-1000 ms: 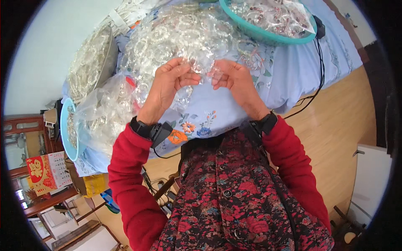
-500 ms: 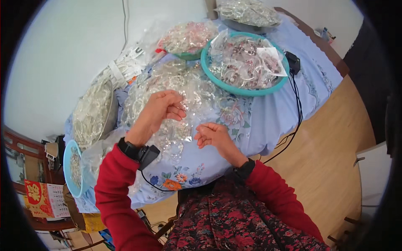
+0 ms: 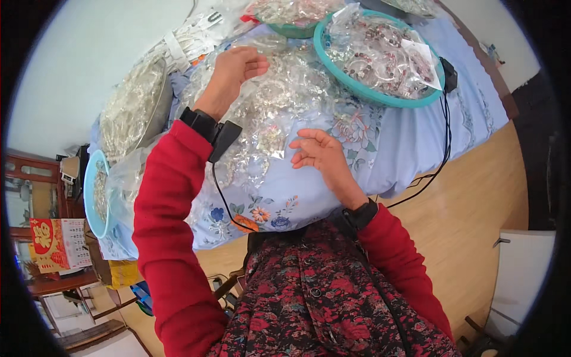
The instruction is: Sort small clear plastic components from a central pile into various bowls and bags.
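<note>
A spread pile of small clear plastic bags (image 3: pixel 270 98) with shiny jewellery-like pieces covers the middle of the table. Over its far left part hangs my left hand (image 3: pixel 237 66), its fingers loosely bent and pointing right, with nothing visible in them. My right hand (image 3: pixel 321 153) hovers beside the pile's near right edge, open, fingers apart and bare. To its upper right stands a teal basket (image 3: pixel 380 98) filled with bagged beaded bracelets in dark red and silver, with a white card (image 3: pixel 421 59) on top.
Floral blue cloth (image 3: pixel 404 143) drapes the table. At the far side sits a green bowl (image 3: pixel 294 28) of bags; on the left are a heaped grey bowl (image 3: pixel 156 116) and a light blue basket (image 3: pixel 89 196). Black cables (image 3: pixel 445 137) hang off the right edge, near a black box (image 3: pixel 449 74).
My left hand has reached farther over the pile. My right hand has spread its fingers a little and sits slightly farther right. The view has shifted, so the table appears higher.
</note>
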Demonstrator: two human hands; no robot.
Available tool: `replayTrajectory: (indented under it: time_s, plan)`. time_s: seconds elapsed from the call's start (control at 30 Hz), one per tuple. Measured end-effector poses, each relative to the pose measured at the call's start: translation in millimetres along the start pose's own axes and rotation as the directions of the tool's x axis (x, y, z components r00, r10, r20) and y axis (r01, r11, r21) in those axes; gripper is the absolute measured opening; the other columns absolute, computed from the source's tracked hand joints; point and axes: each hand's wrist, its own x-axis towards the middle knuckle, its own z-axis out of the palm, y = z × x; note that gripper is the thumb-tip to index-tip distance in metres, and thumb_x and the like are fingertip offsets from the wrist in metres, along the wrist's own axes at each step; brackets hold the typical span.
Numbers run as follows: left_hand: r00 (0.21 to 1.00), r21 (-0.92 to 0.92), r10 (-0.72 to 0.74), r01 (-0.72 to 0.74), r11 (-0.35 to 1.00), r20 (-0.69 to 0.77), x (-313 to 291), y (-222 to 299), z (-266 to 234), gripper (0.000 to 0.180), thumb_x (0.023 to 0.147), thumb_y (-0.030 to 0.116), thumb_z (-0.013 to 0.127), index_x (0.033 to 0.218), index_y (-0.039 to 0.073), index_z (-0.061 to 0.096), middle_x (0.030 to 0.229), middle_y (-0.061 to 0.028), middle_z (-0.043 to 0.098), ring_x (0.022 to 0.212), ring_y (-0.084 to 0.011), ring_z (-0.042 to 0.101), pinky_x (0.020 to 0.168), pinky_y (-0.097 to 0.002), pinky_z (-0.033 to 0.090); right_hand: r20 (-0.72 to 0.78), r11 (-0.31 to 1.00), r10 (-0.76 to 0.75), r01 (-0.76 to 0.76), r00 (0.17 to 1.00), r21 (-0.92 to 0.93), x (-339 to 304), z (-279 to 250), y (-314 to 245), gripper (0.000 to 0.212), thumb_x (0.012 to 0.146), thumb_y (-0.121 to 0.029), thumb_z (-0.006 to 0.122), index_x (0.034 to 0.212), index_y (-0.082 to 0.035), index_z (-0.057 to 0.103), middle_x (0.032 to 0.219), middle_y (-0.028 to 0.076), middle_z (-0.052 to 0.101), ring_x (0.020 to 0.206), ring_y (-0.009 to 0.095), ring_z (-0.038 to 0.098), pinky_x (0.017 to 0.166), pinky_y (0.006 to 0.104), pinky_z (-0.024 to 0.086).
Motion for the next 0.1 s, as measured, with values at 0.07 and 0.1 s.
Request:
replayTrajectory:
  time_s: [0.07, 0.1]
  plan:
    - [0.999, 0.358, 0.049, -0.051, 0.932, 0.015, -2, -11, 0, 0.032, 0.085, 0.014, 0.055, 0.112, -0.004, 0.055, 0.094, -0.0147, 0.065, 0.083, -0.0249, 0.065, 0.079, -0.0336, 0.053, -0.013, 1.000, 0.010, -0.010, 1.000, -0.003, -1, -1, 1, 0.031, 0.088, -0.012, 0.055, 0.115, 0.004, 0.048, 0.098, 0.015, 0.062, 0.073, 0.019, 0.062, 0.067, 0.0311, 0.053]
    - [0.999, 0.355, 0.036, -0.041, 0.934, 0.022, -4, -16, 2, 0.032, 0.085, 0.014, 0.055, 0.112, -0.004, 0.055, 0.094, -0.0147, 0.065, 0.083, -0.0249, 0.065, 0.079, -0.0336, 0.053, -0.009, 1.000, 0.010, -0.010, 1.000, -0.015, -1, -1, 0, 0.032, 0.088, -0.012, 0.055, 0.115, 0.004, 0.048, 0.099, 0.015, 0.061, 0.074, 0.019, 0.062, 0.068, 0.0313, 0.054]
